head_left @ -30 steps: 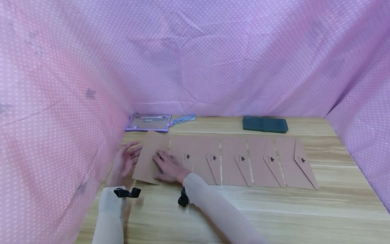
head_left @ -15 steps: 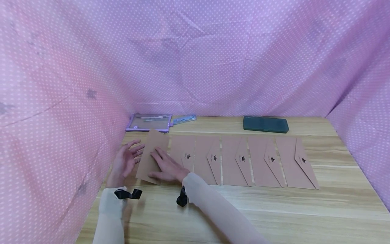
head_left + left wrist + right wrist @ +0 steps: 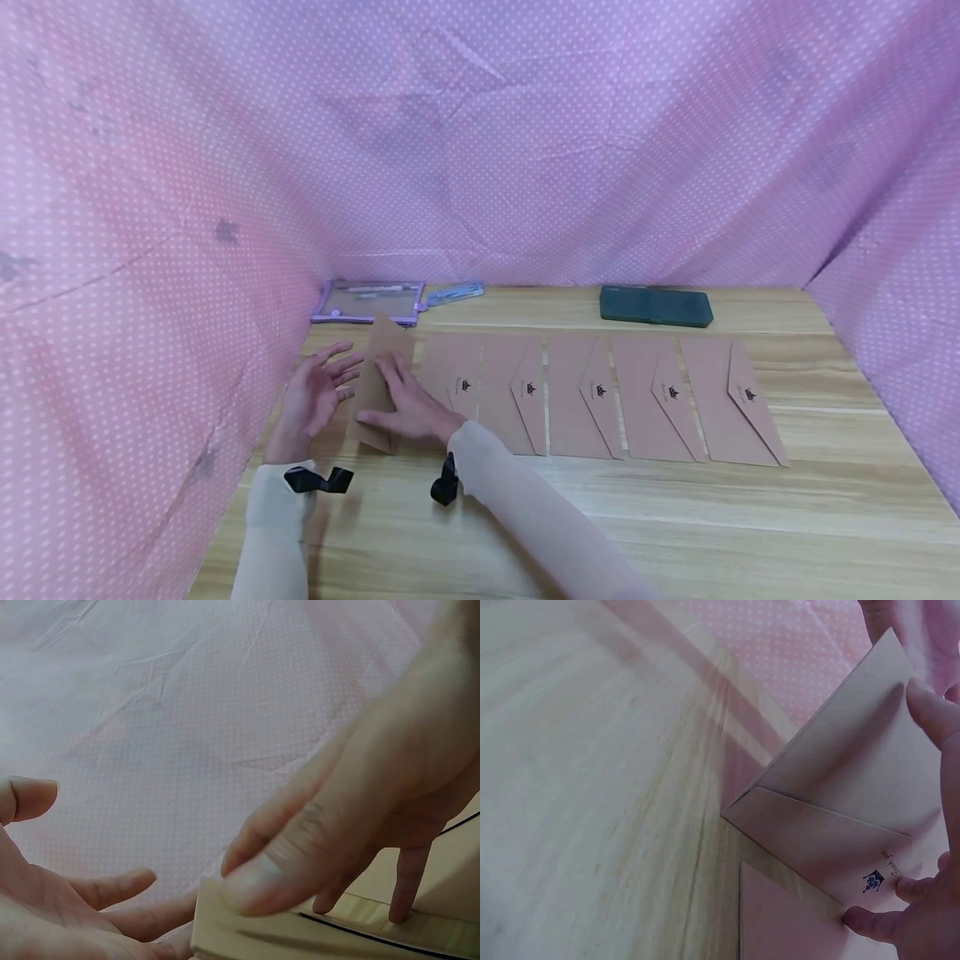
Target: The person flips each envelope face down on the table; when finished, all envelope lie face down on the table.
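Note:
A brown paper envelope [image 3: 369, 396] at the left end of a row tilts up, its left edge raised and its right edge low. My right hand [image 3: 412, 406] lies over it, fingers spread and fairly straight. In the right wrist view, its thumb touches the raised panel and other fingertips rest by the low flap edge, close to a dark crown print [image 3: 872, 881]. My left hand [image 3: 312, 393] is palm inward at the raised edge, fingers extended and apart from the thumb. Its fingertips reach the envelope's edge [image 3: 206, 919] and are partly hidden behind it; firm contact is unclear.
Several matching envelopes [image 3: 581, 396] lie flat in a row to the right. Behind them are a purple-edged zip pouch [image 3: 367, 302], a small blue packet [image 3: 456, 293] and a dark green case [image 3: 656, 307]. Pink dotted cloth [image 3: 480, 150] hangs around the wooden table [image 3: 675, 525].
The leftmost envelope's left edge has risen and come rightward, while its right edge stays put. My right thumb has slid leftward over it. My left hand has shifted slightly right.

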{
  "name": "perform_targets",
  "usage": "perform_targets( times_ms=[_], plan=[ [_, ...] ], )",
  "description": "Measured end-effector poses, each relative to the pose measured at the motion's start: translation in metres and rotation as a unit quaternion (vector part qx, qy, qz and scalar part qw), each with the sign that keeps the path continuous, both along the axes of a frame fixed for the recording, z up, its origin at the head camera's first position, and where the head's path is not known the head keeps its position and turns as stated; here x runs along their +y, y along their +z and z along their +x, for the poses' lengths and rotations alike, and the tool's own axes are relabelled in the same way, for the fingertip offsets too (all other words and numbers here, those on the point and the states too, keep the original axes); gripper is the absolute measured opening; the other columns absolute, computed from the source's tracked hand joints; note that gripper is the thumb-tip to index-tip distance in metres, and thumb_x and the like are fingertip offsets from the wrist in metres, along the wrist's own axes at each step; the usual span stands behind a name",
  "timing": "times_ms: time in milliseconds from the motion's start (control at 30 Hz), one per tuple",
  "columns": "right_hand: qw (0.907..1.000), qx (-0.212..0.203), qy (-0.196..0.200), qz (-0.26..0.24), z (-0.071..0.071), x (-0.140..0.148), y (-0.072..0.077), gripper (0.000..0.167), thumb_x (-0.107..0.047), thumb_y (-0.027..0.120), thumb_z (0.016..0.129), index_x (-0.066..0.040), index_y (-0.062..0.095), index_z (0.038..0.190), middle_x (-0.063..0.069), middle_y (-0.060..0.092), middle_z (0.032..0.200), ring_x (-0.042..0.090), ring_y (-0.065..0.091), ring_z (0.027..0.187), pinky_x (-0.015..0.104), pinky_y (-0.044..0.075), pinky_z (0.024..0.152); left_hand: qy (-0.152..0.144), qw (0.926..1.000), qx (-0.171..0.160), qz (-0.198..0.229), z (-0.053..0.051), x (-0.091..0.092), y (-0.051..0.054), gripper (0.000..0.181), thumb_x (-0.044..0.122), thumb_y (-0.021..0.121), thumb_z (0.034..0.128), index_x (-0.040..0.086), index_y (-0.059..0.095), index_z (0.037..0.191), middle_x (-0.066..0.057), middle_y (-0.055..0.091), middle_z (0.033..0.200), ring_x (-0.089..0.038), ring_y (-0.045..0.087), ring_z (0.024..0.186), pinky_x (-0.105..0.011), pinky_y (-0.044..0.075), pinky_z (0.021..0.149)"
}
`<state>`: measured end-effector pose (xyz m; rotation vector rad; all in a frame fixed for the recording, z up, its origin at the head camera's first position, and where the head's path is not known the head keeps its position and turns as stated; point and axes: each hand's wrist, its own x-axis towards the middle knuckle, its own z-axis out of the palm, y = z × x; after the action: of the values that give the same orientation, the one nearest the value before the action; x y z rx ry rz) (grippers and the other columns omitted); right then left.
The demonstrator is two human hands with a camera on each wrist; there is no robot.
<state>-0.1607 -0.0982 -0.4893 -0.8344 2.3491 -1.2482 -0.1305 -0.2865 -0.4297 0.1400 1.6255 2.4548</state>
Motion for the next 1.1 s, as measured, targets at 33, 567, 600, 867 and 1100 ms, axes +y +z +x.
perform_targets(
  times_ms=[33, 567, 600, 867, 1100],
  plan=[
    [1.0000, -0.005, -0.004, -0.006, -0.001, 0.000, 0.000, 0.094, -0.058, 0.060, 0.093, -0.028, 0.004, 0.162, 0.010, -0.009, 0.171, 0.036, 0.019, 0.155, 0.053, 0.032, 0.121, -0.005, 1.0000, 0.003, 0.005, 0.000, 0.000, 0.000, 0.048, 0.024, 0.016, 0.1095, 0.020, 0.061, 0.126, 0.004, 0.073, 0.116, -0.008, 0.063, 0.099, -0.022, 0.051, 0.077],
    [0.9980, -0.039, -0.008, -0.049, -0.008, 0.006, 0.001, 0.097, -0.076, 0.051, 0.087, -0.046, -0.009, 0.157, 0.005, -0.016, 0.170, 0.041, 0.013, 0.155, 0.063, 0.028, 0.119, -0.047, 0.9983, 0.022, 0.025, -0.004, 0.008, -0.006, 0.052, 0.023, 0.013, 0.1097, 0.017, 0.060, 0.128, 0.002, 0.073, 0.121, -0.011, 0.066, 0.105, -0.027, 0.055, 0.084],
    [0.9978, -0.041, -0.007, -0.051, -0.008, 0.007, 0.001, 0.097, -0.078, 0.050, 0.086, -0.046, -0.008, 0.157, 0.004, -0.016, 0.170, 0.041, 0.013, 0.155, 0.064, 0.029, 0.118, -0.048, 0.9983, 0.023, 0.022, -0.004, 0.009, -0.006, 0.051, 0.023, 0.013, 0.1097, 0.017, 0.060, 0.129, 0.002, 0.073, 0.120, -0.011, 0.066, 0.105, -0.026, 0.055, 0.084],
    [0.9972, -0.045, -0.012, -0.058, -0.009, 0.008, 0.003, 0.092, -0.084, 0.045, 0.083, -0.054, -0.005, 0.155, 0.002, -0.016, 0.170, 0.045, 0.013, 0.154, 0.069, 0.030, 0.115, -0.079, 0.9958, 0.034, 0.031, -0.006, 0.009, -0.012, 0.055, 0.020, 0.010, 0.1095, 0.017, 0.062, 0.129, 0.000, 0.072, 0.125, -0.012, 0.065, 0.110, -0.026, 0.055, 0.086],
    [0.9966, -0.046, -0.020, -0.066, -0.010, 0.008, 0.002, 0.083, -0.074, 0.049, 0.089, -0.059, -0.004, 0.151, 0.001, -0.014, 0.170, 0.044, 0.014, 0.154, 0.068, 0.031, 0.115, -0.086, 0.9941, 0.007, 0.065, -0.009, 0.009, -0.022, 0.056, 0.022, 0.011, 0.1099, 0.014, 0.064, 0.124, -0.005, 0.072, 0.123, -0.016, 0.066, 0.110, -0.027, 0.057, 0.085]
  ],
)
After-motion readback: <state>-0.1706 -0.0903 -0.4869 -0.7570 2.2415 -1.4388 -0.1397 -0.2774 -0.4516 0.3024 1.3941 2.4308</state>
